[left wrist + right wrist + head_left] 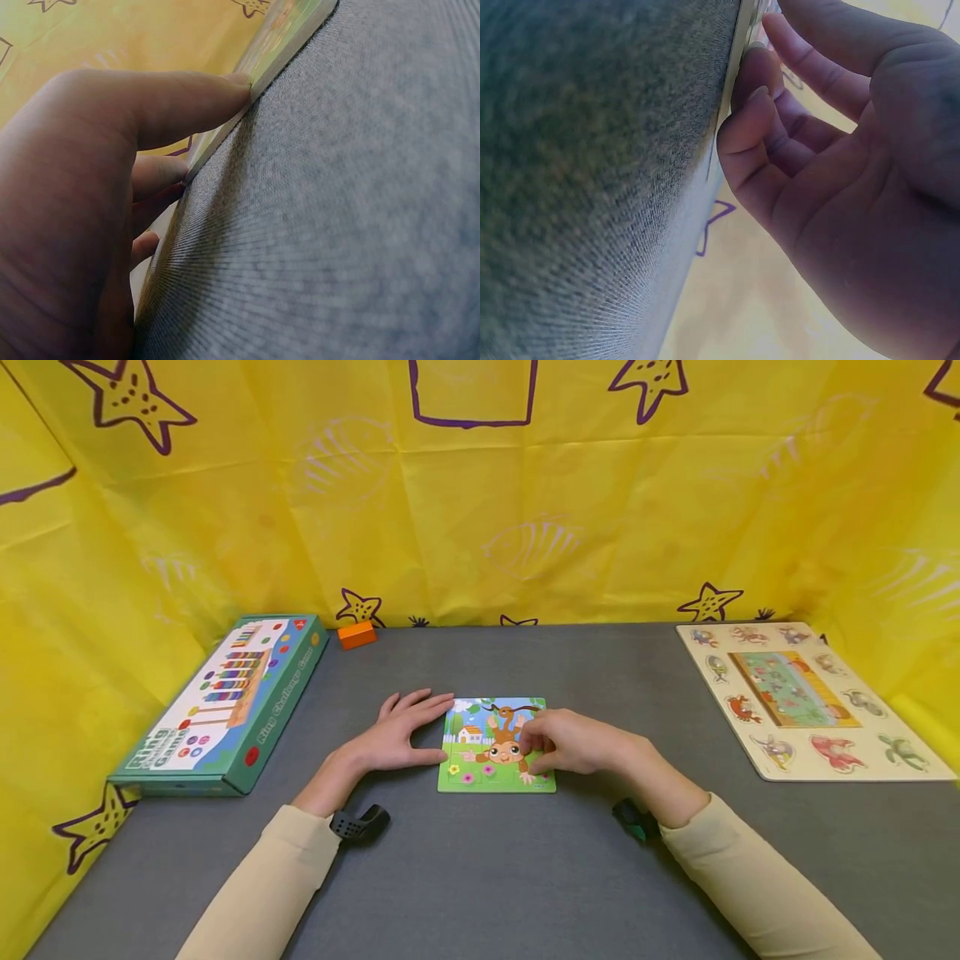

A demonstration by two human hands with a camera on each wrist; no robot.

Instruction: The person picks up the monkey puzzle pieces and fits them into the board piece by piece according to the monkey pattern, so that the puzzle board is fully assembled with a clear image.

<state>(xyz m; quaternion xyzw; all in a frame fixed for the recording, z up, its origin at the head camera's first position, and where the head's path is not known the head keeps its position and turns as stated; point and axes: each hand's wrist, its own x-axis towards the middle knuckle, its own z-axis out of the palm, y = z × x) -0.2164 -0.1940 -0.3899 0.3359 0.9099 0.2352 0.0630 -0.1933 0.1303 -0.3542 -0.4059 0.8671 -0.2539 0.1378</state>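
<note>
A small square picture puzzle lies flat on the dark grey table, showing a monkey, a house and flowers. My left hand rests at its left side, fingers fairly straight, with thumb and fingertips touching the edge. The left wrist view shows the thumb against the puzzle's thin rim. Over the right part of the puzzle is my right hand, fingers bent and tips down on the picture. In the right wrist view its lower fingers curl beside the rim; I cannot tell whether a piece is pinched between thumb and index finger.
A green and white ring game box lies at the left. An orange block sits near the back edge. To the right is a wooden sea-animal board with a picture panel on it. Yellow patterned cloth hangs behind the table.
</note>
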